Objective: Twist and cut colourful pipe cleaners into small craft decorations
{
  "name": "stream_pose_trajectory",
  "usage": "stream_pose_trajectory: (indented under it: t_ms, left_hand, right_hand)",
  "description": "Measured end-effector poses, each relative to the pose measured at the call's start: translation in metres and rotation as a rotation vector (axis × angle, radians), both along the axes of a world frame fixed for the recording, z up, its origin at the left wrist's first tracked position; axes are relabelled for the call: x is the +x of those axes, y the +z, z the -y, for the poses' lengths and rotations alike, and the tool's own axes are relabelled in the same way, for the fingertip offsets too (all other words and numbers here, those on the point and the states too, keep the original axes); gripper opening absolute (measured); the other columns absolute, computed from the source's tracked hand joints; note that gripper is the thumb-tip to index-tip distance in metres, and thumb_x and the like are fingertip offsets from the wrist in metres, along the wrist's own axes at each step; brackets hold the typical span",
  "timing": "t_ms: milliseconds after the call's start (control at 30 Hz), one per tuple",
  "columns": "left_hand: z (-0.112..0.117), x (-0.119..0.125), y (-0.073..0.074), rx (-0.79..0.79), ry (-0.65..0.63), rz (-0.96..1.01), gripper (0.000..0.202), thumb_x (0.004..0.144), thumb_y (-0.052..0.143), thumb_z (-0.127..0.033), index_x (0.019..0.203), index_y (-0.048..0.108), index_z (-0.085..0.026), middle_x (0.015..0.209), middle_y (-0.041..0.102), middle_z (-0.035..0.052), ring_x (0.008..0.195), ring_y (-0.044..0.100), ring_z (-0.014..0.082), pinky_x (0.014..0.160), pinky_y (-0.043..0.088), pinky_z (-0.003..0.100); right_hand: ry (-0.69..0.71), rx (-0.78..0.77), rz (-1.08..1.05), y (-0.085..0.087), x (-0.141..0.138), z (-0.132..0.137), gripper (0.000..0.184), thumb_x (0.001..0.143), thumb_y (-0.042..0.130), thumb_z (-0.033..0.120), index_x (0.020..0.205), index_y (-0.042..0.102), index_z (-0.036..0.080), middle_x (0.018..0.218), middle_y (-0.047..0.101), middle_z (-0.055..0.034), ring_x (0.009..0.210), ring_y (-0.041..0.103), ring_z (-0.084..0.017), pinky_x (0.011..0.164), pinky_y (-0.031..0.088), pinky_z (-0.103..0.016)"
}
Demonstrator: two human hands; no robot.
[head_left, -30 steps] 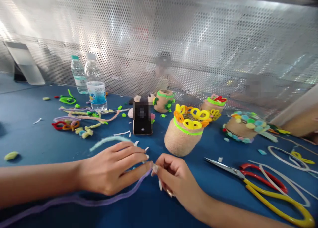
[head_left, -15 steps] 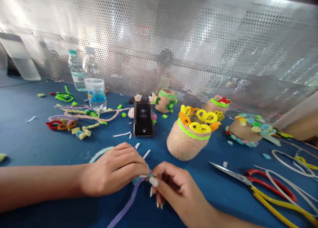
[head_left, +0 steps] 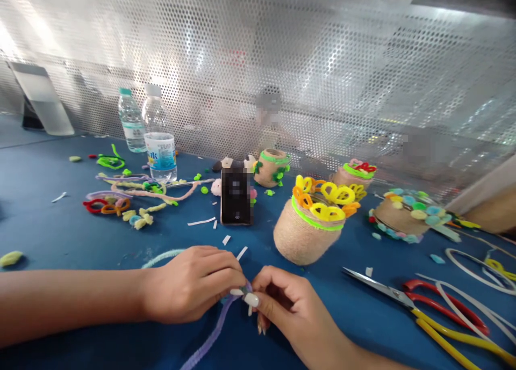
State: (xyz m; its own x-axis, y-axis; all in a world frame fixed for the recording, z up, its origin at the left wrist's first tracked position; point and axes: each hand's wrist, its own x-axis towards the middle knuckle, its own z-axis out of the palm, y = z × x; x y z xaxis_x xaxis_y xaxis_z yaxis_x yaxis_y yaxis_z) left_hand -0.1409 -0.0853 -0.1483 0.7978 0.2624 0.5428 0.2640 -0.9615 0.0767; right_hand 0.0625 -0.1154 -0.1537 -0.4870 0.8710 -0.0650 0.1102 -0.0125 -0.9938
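My left hand (head_left: 193, 284) and my right hand (head_left: 282, 300) meet fingertip to fingertip low in the middle of the blue table (head_left: 60, 230). Both pinch the end of a purple pipe cleaner (head_left: 209, 338), which trails down and left toward the bottom edge. A pale green pipe cleaner (head_left: 161, 257) curves out from behind my left hand. Just beyond my right hand stands a twine-wrapped jar (head_left: 308, 230) with a green band and yellow and orange loops on its rim.
Scissors (head_left: 435, 311) with red and yellow handles lie at the right. A phone (head_left: 236, 195) stands upright mid-table. Two water bottles (head_left: 159, 136) and loose pipe cleaner pieces (head_left: 121, 198) are at the left. More decorated jars (head_left: 399, 211) sit before a perforated metal screen (head_left: 282, 64).
The purple pipe cleaner's tail has swung from lying leftward under my left arm to hanging down toward the bottom edge. My fingertips stay pinched together on its end.
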Motion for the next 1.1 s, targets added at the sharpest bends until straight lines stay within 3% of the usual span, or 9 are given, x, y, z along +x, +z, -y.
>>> stream_pose_trajectory:
  t_ms: [400,667,1100]
  left_hand:
    - [0.0021,0.0012,0.0012,0.105,0.028,-0.126,0.023,0.093,0.026,-0.01,0.092,0.049,-0.013,0.073,0.058,0.0049,0.061,0.053,0.0144,0.054,0.042,0.023]
    - [0.0029,0.002,-0.0007,0.124,0.05,-0.122,0.027,0.094,0.025,-0.013,0.09,0.052,-0.013,0.073,0.059,0.004,0.061,0.052,0.0144,0.056,0.042,0.025]
    - [0.001,-0.0005,-0.0009,0.052,0.086,-0.028,0.018,0.092,0.036,-0.013,0.101,0.052,-0.013,0.085,0.061,0.0072,0.076,0.057,0.0159,0.068,0.046,0.027]
  right_hand:
    - [0.026,-0.051,-0.016,0.0003,-0.0013,-0.0035,0.034,0.081,0.059,0.046,0.071,0.057,0.014,0.064,0.057,0.0003,0.053,0.05,-0.007,0.053,0.042,-0.019]
    - [0.05,-0.083,-0.001,-0.0018,0.0004,-0.004,0.032,0.08,0.062,0.045,0.075,0.053,0.015,0.063,0.055,0.0026,0.051,0.048,-0.006,0.051,0.04,-0.019]
    - [0.019,-0.057,-0.004,-0.0011,0.0021,-0.0024,0.019,0.085,0.058,0.032,0.076,0.053,0.015,0.065,0.057,0.0023,0.052,0.05,-0.006,0.052,0.04,-0.018]
